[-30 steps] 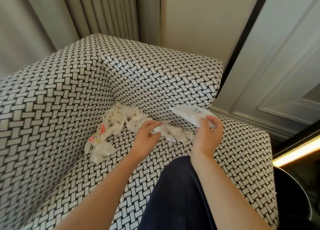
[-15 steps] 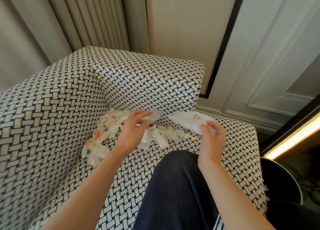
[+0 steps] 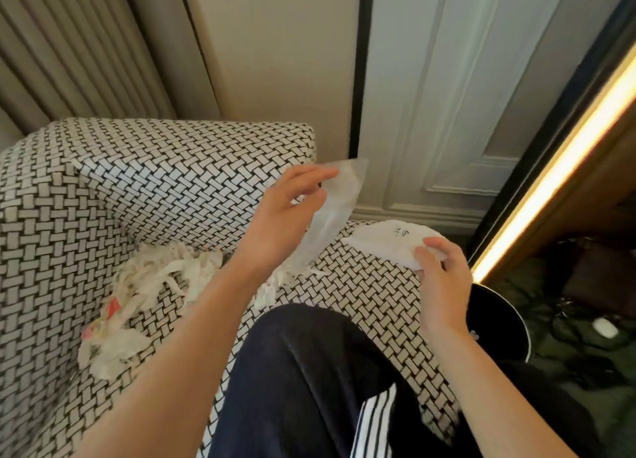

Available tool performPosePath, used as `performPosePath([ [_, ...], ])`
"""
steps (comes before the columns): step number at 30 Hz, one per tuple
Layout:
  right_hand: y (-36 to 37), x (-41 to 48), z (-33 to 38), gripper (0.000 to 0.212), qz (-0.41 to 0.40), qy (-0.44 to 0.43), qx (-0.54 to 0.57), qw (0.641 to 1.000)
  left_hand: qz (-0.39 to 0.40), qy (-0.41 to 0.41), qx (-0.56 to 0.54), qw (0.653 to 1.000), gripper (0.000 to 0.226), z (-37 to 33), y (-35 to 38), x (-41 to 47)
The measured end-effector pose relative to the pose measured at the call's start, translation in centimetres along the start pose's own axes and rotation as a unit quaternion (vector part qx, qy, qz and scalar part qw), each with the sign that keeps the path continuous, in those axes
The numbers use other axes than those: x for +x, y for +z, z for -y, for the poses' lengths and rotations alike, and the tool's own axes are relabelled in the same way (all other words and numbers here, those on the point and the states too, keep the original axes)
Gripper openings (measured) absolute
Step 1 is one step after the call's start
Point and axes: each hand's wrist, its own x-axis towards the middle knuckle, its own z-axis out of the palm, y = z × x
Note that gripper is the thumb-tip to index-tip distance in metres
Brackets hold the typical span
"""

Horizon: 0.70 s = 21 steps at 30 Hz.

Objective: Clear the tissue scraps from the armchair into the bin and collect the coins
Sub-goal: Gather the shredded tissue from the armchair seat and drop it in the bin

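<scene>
Tissue scraps [image 3: 148, 285] are seen heaped on the seat of an armchair [image 3: 172, 168] covered in a black-and-white woven pattern, in the corner where the seat, back and armrest meet. A few red and yellow bits are mixed into the heap. The armchair is set against a pleated curtain [image 3: 69, 44] and a pale panelled wall [image 3: 464, 96], and a glowing light strip [image 3: 550, 168] is seen running diagonally at the right. A round black bin [image 3: 499, 323] is placed just beside the seat's right edge (only part of its rim is shown). A knee [image 3: 303, 371] in dark trousers with white stripes is seen over the front of the seat.

The left hand [image 3: 285, 213] is raised above the seat, to the right of the heap and apart from it. A long pale tissue strip [image 3: 334, 209] is pinched between its thumb and fingers and hangs down. The right hand [image 3: 444, 278] is held over the seat's right edge, near the bin, and its fingers are curled round a crumpled white paper [image 3: 389, 240] with small print. The heap is found to the left of both hands.
</scene>
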Motion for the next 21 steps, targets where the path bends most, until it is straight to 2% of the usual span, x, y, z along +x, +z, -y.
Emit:
performPosePath([
  [4, -5.4, 2.2, -0.9, 0.019, -0.069, 0.016, 0.011, 0.997, 0.059, 0.021, -0.074, 0.995, 0.031, -2.0, 4.8, 1.9],
  [8, -10.1, 4.3, -2.7, 0.018, -0.151, 0.023, -0.006, 0.988, 0.12, 0.002, -0.128, 0.984, 0.033, -2.4, 10.3, 3.6],
  [13, -13.3, 5.9, -5.4, 0.019, -0.212, 0.055, -0.017, 0.976, 0.17, -0.018, -0.142, 0.975, 0.035, -0.8, 15.7, 4.8],
  [18, -15.1, 8.1, -7.5, 0.022, -0.202, 0.162, -0.018, 0.966, 0.225, -0.076, -0.121, 0.964, 0.043, 3.0, 20.9, 5.2],
  [21, -15.2, 9.4, -8.5, 0.026, -0.165, 0.217, -0.044, 0.961, 0.269, -0.115, -0.092, 0.952, 0.047, 5.8, 23.0, 4.6],
])
